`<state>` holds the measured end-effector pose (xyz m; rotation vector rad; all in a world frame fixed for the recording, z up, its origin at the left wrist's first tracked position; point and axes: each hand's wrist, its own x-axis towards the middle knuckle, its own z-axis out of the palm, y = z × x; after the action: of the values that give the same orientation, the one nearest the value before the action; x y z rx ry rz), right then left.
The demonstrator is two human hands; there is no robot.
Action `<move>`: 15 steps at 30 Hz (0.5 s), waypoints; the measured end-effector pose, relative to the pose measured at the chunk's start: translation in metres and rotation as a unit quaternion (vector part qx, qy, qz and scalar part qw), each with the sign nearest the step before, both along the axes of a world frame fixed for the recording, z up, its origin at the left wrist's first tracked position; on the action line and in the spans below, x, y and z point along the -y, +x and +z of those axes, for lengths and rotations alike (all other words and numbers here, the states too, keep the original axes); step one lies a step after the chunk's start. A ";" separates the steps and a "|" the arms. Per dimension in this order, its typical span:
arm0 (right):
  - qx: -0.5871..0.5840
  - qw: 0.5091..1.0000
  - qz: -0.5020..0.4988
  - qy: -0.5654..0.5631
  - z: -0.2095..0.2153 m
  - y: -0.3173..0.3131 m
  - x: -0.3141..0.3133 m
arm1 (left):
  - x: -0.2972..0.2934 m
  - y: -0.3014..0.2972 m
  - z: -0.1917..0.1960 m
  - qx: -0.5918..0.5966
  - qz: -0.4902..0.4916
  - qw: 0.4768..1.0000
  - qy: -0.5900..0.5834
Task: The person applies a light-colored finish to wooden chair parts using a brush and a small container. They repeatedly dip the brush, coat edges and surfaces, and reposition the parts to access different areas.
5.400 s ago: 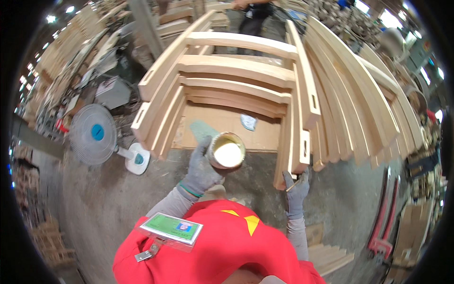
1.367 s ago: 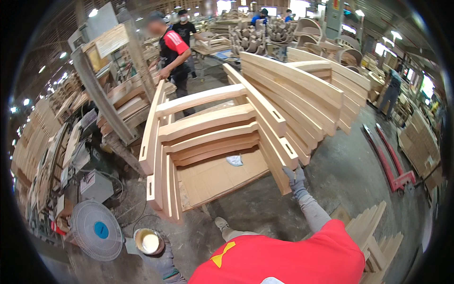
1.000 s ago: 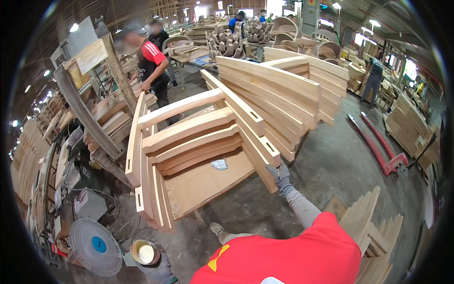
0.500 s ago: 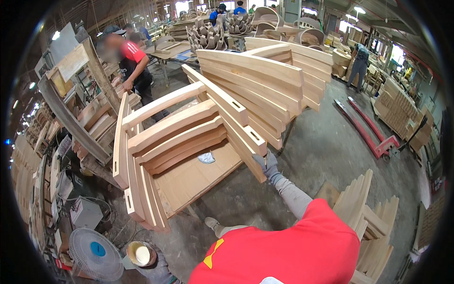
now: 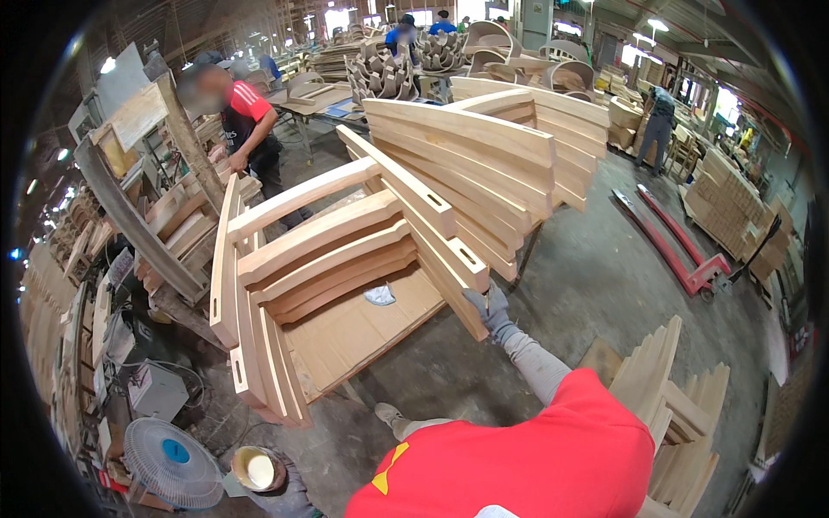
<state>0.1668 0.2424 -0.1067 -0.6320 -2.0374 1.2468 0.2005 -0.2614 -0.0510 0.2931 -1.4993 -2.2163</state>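
Note:
In my left hand [image 5: 292, 501], gloved in grey, is a brown-rimmed pot [image 5: 259, 470] of cream-coloured liquid, held low beside the fan. My right hand [image 5: 492, 315], also gloved, is closed around a thin stick [image 5: 487, 299], mostly hidden by the fingers. It is right by the near end of a stacked wooden frame [image 5: 466, 263], seemingly touching the wood. Slots are cut in the end faces of the frame legs. Several such pale frames with curved crossbars are nested on a cardboard-covered table [image 5: 363, 341], where a small whitish cloth-like piece [image 5: 378, 295] lies.
More nested frames [image 5: 466, 147] stand behind. A person in a red-and-black shirt [image 5: 246, 112] is at the far left of the stack. A white fan [image 5: 173, 462] is at lower left, a red pallet jack [image 5: 682, 246] on the right, and more wooden parts [image 5: 682, 414] at lower right.

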 end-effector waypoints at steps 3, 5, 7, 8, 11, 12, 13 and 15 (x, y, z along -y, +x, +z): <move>0.022 1.000 -0.006 0.002 0.003 0.000 0.001 | -0.033 0.006 0.043 -0.027 0.019 0.995 -0.096; 0.011 1.000 0.007 -0.013 0.003 0.000 0.002 | -0.034 0.012 0.052 -0.069 0.036 0.933 -0.353; -0.011 0.999 0.026 -0.036 0.001 -0.002 0.001 | -0.027 0.011 0.051 -0.060 -0.023 0.985 -0.162; -0.003 0.999 0.021 -0.030 0.001 -0.001 0.001 | -0.025 0.011 0.051 -0.053 -0.053 0.995 -0.066; 0.022 1.000 0.006 -0.014 -0.001 0.000 0.000 | -0.024 0.013 0.058 -0.072 0.023 0.874 -0.481; 0.034 0.999 0.001 -0.010 -0.002 -0.001 -0.002 | -0.025 0.013 0.056 -0.082 0.031 0.876 -0.474; 0.043 0.999 -0.007 -0.006 -0.004 -0.001 -0.004 | -0.025 0.012 0.052 -0.095 0.037 0.879 -0.465; -0.035 0.998 0.026 -0.053 -0.010 -0.002 -0.007 | -0.027 0.008 0.047 -0.114 0.049 0.884 -0.450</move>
<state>0.1645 0.2490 -0.1170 -0.5799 -1.9519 1.3957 0.2090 -0.2341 -0.0044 -0.1864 -2.1036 -1.2106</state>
